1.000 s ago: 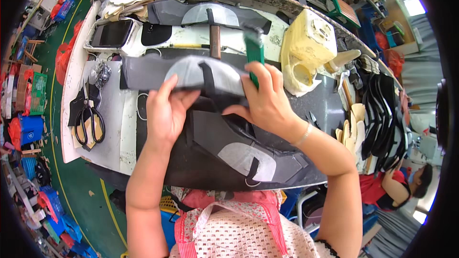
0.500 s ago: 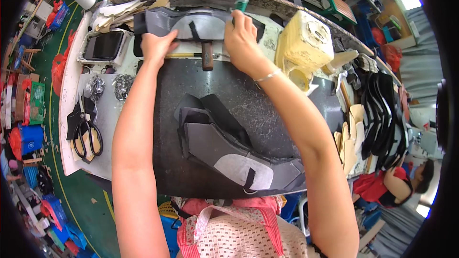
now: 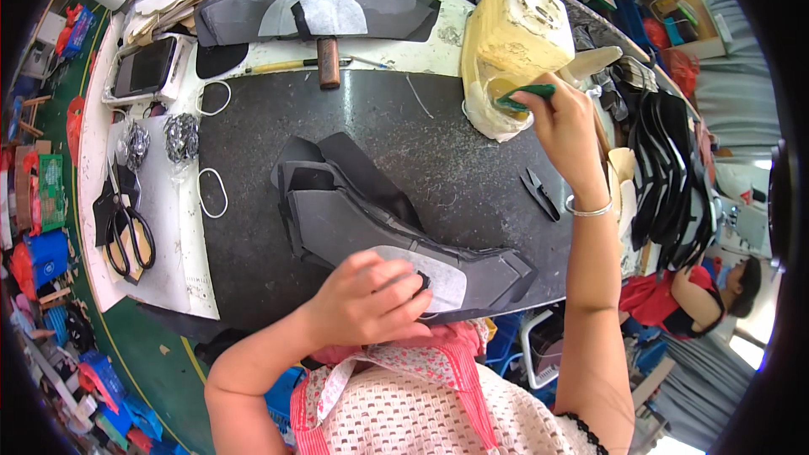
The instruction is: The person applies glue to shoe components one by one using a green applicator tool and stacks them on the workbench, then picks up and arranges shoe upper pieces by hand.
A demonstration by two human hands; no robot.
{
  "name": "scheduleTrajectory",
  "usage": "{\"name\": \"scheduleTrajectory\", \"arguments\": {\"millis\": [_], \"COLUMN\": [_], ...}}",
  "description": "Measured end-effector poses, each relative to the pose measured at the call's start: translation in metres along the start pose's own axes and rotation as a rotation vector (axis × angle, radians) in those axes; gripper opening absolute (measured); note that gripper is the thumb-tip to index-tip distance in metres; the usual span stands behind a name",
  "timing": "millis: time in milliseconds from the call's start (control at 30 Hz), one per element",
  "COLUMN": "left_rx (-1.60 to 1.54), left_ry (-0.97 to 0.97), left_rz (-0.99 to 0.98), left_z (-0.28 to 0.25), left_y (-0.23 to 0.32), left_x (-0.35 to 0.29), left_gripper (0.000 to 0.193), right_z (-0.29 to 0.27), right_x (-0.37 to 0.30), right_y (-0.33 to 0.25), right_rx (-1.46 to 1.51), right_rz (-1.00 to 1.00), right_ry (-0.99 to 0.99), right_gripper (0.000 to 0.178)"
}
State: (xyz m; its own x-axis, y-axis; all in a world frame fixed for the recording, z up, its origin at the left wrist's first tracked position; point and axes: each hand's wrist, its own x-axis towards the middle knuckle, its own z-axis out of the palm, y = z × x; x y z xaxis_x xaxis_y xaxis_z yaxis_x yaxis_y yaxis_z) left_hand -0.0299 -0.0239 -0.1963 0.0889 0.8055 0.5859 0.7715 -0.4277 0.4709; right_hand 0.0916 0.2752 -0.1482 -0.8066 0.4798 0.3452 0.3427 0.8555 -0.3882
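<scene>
My right hand (image 3: 563, 122) grips a flat green-handled tool (image 3: 533, 98) at the cut opening of a yellowish plastic jug (image 3: 522, 29); the tool's far end is hidden there. My left hand (image 3: 371, 299) is loosely curled, its fingers apart, over the near dark grey shaped piece (image 3: 362, 223). Its fingertips reach a short black strap (image 3: 424, 281) on that piece's pale patch (image 3: 447, 280), partly covering the strap. A similar grey piece (image 3: 383, 13) with a pale half-round patch lies at the back of the bench, apart from both hands.
A hammer with a wooden handle (image 3: 329, 63) and a thin yellow stick (image 3: 278, 66) lie before the back piece. Black scissors (image 3: 128, 240) rest at left, below a screen device (image 3: 145, 69). Small snips (image 3: 539, 194) lie right. Stacked black pieces (image 3: 666, 181) and a seated person (image 3: 691, 307) are farther right.
Both hands have left the far grey piece, which now lies at the back. My right hand brought the green-handled tool to the jug; my left came back to the near piece. The view has shifted.
</scene>
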Motion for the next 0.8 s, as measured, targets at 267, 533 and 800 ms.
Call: {"name": "scheduleTrajectory", "arguments": {"millis": [267,533,800], "left_rx": [0.233,0.447,0.414], "left_ry": [0.082,0.063,0.128], "left_rz": [-0.032,-0.070,-0.073], "left_z": [0.018,0.034,0.043], "left_y": [0.021,0.023,0.023], "left_x": [-0.042,-0.047,-0.051], "left_gripper": [0.036,0.034,0.031], "right_z": [0.003,0.090,0.024], "right_x": [-0.009,0.006,-0.027], "right_y": [-0.048,-0.112,-0.088], "right_rx": [0.569,0.809,0.736], "right_rz": [0.621,-0.023,0.150], "right_ry": [-0.160,-0.374,-0.635], "right_gripper": [0.024,0.024,0.027]}}
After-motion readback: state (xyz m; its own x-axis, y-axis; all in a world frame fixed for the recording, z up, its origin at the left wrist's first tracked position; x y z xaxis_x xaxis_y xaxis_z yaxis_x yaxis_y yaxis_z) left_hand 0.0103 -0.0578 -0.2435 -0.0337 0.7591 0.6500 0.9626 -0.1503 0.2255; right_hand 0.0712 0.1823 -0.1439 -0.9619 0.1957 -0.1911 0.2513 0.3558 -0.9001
